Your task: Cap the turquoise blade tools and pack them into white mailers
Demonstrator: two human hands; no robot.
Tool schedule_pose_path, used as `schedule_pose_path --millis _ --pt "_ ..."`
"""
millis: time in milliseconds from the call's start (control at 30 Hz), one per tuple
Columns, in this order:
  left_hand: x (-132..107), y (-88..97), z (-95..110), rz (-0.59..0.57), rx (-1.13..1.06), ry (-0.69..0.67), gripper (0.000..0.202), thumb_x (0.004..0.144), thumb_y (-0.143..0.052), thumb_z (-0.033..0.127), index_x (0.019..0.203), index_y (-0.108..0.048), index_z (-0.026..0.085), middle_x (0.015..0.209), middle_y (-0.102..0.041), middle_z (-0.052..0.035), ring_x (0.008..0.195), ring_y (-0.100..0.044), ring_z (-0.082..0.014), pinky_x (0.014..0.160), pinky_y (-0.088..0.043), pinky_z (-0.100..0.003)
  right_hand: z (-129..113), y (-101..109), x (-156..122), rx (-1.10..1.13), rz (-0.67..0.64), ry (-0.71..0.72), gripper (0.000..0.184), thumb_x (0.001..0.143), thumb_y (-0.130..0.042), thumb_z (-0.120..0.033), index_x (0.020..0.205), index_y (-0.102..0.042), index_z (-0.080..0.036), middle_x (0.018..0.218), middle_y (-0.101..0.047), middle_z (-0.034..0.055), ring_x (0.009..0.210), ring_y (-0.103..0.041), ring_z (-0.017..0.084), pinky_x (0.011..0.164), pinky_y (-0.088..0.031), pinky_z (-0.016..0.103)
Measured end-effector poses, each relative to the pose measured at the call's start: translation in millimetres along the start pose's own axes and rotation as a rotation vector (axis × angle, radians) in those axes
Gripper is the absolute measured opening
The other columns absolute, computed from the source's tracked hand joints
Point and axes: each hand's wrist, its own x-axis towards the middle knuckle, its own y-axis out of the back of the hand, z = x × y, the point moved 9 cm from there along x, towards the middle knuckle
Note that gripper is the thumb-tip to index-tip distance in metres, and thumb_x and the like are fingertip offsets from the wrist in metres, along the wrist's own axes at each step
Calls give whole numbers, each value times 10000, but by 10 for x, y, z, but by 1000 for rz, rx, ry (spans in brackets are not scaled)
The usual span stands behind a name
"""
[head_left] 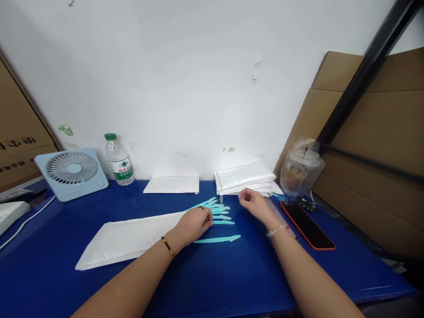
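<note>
Several thin teal eyebrow razors [222, 217] fan out from under my left hand [198, 222], their bent tips pointing right. My left fingers are curled closed over their handles; how many they grip is hidden. A single teal razor [217, 240] lies apart, nearer to me. Under my left wrist a long white padded envelope [132, 238] lies flat. My right hand [255, 204] is closed in a pinch before the stack of white envelopes [245, 177]. Something small and pale shows at its fingertips, too small to name.
A phone [309, 226] with an orange edge and a bagged drink cup [298, 170] are at the right. Along the wall stand another white envelope [172, 184], a water bottle [119, 163] and a blue fan [73, 172]. Cardboard [374, 168] borders the right side.
</note>
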Motion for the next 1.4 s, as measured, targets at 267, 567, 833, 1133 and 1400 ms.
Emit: schedule_pose_path --millis 267,567,833,1133,1400 --pt "28 81 -130 67 -277 81 202 814 -483 385 828 -546 194 719 -578 6 633 -511 -133 558 -368 -235 -136 -121 -107 774 -175 -166 258 678 -720 -284 886 -614 -175 747 -636 14 714 -630 136 627 -493 235" --pt "45 131 -151 75 -390 110 211 798 -507 388 815 -548 181 761 -589 1 696 -516 -132 621 -395 -241 -164 -81 -120 743 -151 -159 286 670 -744 -388 679 -590 -147 570 -589 -15 480 -554 82 416 -394 175" --pt "47 154 -138 97 -374 109 197 801 -501 376 806 -552 186 743 -578 6 686 -509 -133 595 -375 -235 -197 -106 -138 655 -155 -145 308 656 -745 -405 659 -569 -152 525 -559 -29 443 -515 77 401 -372 182" --pt "54 80 -167 81 -365 79 165 806 -503 350 826 -555 194 739 -587 10 675 -520 -132 588 -380 -228 -277 -398 -191 514 -282 -78 315 687 -698 -450 681 -579 -158 517 -575 -25 433 -513 89 406 -357 191" --pt "14 190 -96 186 28 46 152 775 -545 259 917 -581 218 917 -612 -27 873 -549 -200 737 -387 -302 -319 -334 61 -110 -130 315 240 819 -518 -159 991 -676 -215 1009 -655 55 930 -591 182 847 -445 328"
